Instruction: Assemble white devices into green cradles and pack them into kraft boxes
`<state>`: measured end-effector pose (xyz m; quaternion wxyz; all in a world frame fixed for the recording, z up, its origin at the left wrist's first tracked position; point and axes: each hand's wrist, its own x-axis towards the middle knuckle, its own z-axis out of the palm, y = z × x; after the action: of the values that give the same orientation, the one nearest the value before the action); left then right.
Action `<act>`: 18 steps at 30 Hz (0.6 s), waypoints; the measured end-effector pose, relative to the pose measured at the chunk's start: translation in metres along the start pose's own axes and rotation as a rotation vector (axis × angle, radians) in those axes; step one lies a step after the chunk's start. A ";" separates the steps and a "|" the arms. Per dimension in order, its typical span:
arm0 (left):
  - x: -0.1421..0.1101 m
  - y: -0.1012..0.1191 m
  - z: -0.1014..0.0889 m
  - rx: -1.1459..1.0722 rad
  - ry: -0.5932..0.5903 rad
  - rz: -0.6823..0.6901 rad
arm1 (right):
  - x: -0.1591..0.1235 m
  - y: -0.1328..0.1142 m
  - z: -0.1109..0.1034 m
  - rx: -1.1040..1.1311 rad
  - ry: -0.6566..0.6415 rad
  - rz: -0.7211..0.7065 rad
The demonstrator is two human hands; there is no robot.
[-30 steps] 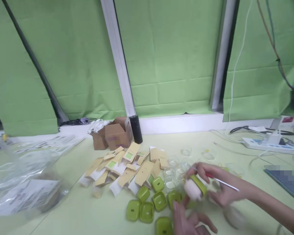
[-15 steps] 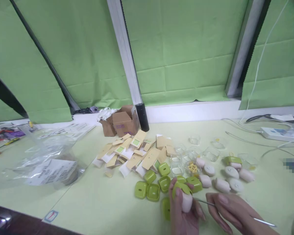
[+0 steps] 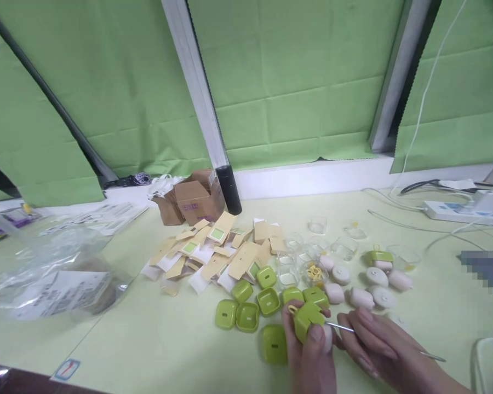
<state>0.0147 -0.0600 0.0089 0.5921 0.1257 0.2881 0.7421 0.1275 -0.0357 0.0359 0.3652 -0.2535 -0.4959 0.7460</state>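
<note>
My left hand (image 3: 310, 355) is closed around a small white case with a green cover (image 3: 308, 320); a yellow loop (image 3: 292, 310) sticks out from the cover's upper left. Between the fingers of my right hand (image 3: 378, 342) is a thin metal rod tool (image 3: 340, 326), its tip against the edge of the cover and its other end showing past the hand. Close to the left hand lie several square green covers (image 3: 274, 343), some with a slot. Behind my right hand stand several white rounded pieces (image 3: 361, 298).
Clear plastic cups (image 3: 318, 224), one holding yellow loops (image 3: 314, 273), stand behind the covers. Opened cardboard packages (image 3: 240, 261) are piled at centre. Farther back are a brown box (image 3: 195, 197) and black cylinder (image 3: 229, 190). A plastic bag (image 3: 78, 284) lies left, a power strip (image 3: 456, 212) right.
The green-covered case has passed from my right hand to my left. My right hand has brought the rod's tip to the cover. The camera view has shifted.
</note>
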 end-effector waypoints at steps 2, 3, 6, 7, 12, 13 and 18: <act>0.001 -0.004 -0.004 0.056 -0.009 0.034 | 0.000 0.000 0.000 0.050 0.003 0.022; 0.001 -0.005 -0.005 0.091 -0.022 0.048 | -0.001 -0.001 0.000 0.074 0.007 0.041; 0.001 -0.004 -0.007 0.154 -0.055 0.055 | -0.003 -0.001 0.000 0.154 0.031 0.112; 0.001 -0.003 -0.007 0.153 -0.055 0.048 | -0.004 -0.001 0.001 0.176 0.037 0.128; -0.002 0.003 0.000 0.076 -0.009 -0.028 | -0.006 0.001 0.003 0.206 0.044 0.126; -0.002 0.003 0.002 0.051 0.000 -0.049 | -0.006 0.001 0.004 0.197 0.049 0.122; -0.005 0.008 0.007 -0.030 0.024 -0.097 | -0.005 0.003 0.006 0.185 0.018 0.072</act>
<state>0.0129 -0.0642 0.0202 0.6256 0.0941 0.2898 0.7182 0.1249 -0.0434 0.0356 0.3642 -0.2430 -0.4122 0.7990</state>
